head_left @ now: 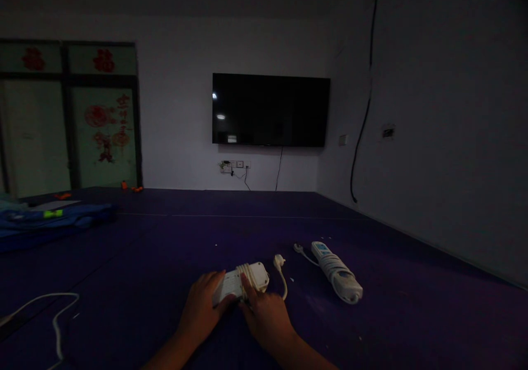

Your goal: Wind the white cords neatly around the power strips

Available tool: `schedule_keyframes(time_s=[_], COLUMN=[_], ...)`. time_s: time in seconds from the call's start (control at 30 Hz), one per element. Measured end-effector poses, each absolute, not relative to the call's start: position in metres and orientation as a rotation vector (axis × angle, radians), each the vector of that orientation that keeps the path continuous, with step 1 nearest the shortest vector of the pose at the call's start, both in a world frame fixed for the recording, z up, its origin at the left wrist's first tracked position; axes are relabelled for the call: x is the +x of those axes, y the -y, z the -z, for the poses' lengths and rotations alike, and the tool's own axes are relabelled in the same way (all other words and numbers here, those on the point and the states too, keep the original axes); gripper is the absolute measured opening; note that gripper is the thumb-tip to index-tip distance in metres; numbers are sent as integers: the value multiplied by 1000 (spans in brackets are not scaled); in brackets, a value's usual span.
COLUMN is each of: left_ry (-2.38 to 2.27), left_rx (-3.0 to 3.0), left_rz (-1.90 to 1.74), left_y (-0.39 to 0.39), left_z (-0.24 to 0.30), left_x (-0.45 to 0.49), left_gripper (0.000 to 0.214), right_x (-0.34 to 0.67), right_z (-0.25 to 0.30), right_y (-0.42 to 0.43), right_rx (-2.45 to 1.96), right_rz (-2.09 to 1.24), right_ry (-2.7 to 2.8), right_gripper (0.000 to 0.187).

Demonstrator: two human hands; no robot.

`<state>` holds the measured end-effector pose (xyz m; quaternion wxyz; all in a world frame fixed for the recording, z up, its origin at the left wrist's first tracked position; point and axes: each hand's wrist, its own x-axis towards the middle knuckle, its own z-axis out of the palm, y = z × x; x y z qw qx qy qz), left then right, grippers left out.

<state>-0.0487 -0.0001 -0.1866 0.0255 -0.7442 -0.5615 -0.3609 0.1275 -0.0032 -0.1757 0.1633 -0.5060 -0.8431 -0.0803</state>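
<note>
A white power strip [247,280] with its cord wound round it lies on the dark purple floor mat [165,260]. My left hand [202,307] grips its near left end, fingers curled over it. My right hand [264,315] rests on its near right side, index finger stretched along the wound cord. The cord's white plug [279,261] sticks out to the right. A second white power strip [337,272], also wrapped in its cord, lies further right, untouched.
A loose white cable [53,309] curls at the left. Blue fabric [49,219] lies at the far left. A black television [270,110] hangs on the far wall above wall sockets [235,165]. The right wall [433,166] runs close by.
</note>
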Motion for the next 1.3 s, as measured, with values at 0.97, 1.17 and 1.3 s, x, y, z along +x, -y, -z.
schedule_keyframes(time_s=[0.97, 1.17, 1.3], left_ry=[1971, 1934, 1928], left_rx=[-2205, -2205, -2209], left_rz=[1011, 1035, 1033], left_y=[-1, 0, 3], left_z=[184, 183, 180], left_x=[-51, -49, -49], left_gripper=[52, 49, 48], right_x=[128, 130, 130], right_z=[177, 180, 181], right_y=[2, 0, 0], right_rx=[-1419, -1390, -1379], right_rz=[79, 100, 114], right_ry=[2383, 2391, 2386], right_gripper=[58, 59, 58])
